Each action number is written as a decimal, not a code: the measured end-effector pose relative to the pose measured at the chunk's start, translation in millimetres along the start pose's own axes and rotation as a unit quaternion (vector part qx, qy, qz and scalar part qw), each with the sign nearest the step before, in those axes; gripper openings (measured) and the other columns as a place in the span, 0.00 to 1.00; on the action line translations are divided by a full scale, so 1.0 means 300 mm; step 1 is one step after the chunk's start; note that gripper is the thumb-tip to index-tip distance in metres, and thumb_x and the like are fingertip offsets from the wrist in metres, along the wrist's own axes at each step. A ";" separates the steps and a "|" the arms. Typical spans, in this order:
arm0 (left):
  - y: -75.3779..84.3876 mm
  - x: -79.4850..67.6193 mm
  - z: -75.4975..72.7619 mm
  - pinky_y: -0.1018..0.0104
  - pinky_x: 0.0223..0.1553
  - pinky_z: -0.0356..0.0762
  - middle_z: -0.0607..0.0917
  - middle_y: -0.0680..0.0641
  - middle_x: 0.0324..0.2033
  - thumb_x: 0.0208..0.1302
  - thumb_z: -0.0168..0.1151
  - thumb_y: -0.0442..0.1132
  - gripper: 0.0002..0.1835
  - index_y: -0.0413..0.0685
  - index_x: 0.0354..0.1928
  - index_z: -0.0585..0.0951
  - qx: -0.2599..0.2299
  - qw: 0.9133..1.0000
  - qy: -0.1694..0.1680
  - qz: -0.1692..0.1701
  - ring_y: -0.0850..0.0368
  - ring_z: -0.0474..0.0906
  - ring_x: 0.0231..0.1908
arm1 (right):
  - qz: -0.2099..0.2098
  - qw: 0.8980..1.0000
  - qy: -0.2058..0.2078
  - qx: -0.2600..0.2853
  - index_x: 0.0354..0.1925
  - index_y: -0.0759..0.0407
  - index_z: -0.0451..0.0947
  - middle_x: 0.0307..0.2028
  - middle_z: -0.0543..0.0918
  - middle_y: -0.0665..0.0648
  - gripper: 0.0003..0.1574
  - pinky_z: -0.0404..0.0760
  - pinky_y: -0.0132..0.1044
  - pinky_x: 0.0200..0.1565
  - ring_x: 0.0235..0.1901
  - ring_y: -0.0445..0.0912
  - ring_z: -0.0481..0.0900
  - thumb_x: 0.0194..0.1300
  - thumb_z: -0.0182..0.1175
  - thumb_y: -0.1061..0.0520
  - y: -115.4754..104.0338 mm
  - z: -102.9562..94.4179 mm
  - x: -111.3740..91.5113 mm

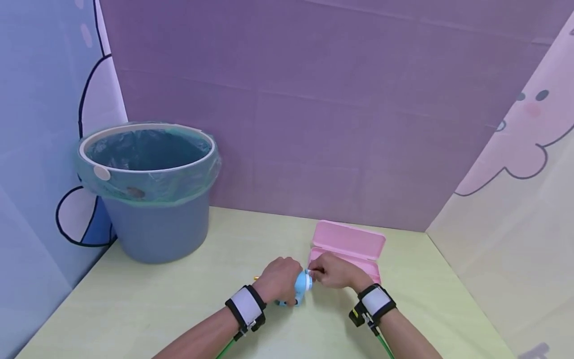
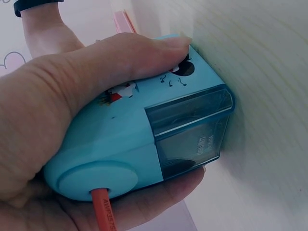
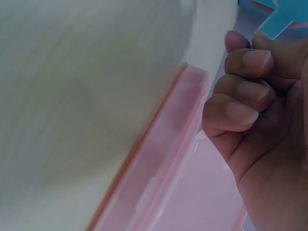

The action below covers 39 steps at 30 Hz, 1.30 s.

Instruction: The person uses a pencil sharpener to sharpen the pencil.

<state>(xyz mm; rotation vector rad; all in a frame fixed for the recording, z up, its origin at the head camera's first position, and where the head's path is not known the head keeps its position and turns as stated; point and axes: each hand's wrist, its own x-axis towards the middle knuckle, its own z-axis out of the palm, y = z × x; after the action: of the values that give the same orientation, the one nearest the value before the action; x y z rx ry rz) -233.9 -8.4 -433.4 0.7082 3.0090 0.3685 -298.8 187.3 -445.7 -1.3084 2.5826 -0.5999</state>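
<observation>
My left hand (image 1: 279, 280) grips a light blue crank pencil sharpener (image 2: 127, 132), its thumb across the printed top and fingers underneath. The sharpener lies tilted, its clear dark shavings drawer (image 2: 190, 132) facing the table side in the left wrist view. An orange-red pencil (image 2: 102, 209) sticks out of the round front hole; its end shows left of the hand in the head view. At the sharpener's other end, my right hand (image 1: 335, 270) pinches the blue crank (image 3: 275, 23) between thumb and forefinger, the other fingers curled. Part of the sharpener is hidden behind my left hand.
Just behind my right hand, a pink pencil case (image 1: 350, 239) lies with its lid raised. A blue bucket (image 1: 157, 227) with a green bag liner stands at the back left. Purple cloth backs the pale table (image 1: 179, 299), with printed cloth on both sides.
</observation>
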 end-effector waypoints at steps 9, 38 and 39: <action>0.002 -0.003 0.003 0.68 0.29 0.71 0.76 0.55 0.22 0.30 0.85 0.46 0.25 0.49 0.30 0.79 -0.002 1.000 0.017 0.011 0.60 0.70 0.25 | -0.005 1.000 -0.010 -0.014 0.25 0.55 0.77 0.18 0.66 0.41 0.13 0.60 0.25 0.23 0.17 0.33 0.60 0.62 0.53 0.68 0.001 0.037 -0.007; 0.001 -0.005 0.003 0.68 0.27 0.70 0.75 0.55 0.22 0.30 0.85 0.46 0.25 0.49 0.29 0.78 -0.001 1.000 0.020 0.003 0.59 0.69 0.24 | 0.020 0.998 -0.050 0.032 0.22 0.57 0.78 0.16 0.67 0.38 0.14 0.60 0.23 0.20 0.15 0.30 0.61 0.66 0.58 0.63 -0.047 0.088 -0.062; 0.001 -0.006 0.004 0.68 0.27 0.70 0.75 0.55 0.22 0.30 0.85 0.46 0.25 0.49 0.29 0.78 -0.002 1.000 0.020 0.003 0.59 0.69 0.24 | 0.021 0.998 -0.050 0.034 0.22 0.56 0.78 0.16 0.67 0.38 0.14 0.60 0.23 0.20 0.15 0.30 0.61 0.66 0.58 0.62 -0.048 0.089 -0.065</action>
<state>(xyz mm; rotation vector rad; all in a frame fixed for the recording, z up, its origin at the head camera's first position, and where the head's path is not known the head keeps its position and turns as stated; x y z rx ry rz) -232.2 -8.5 -434.5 0.7198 3.0424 0.3931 -267.6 188.1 -464.0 -1.2284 2.4790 -0.5942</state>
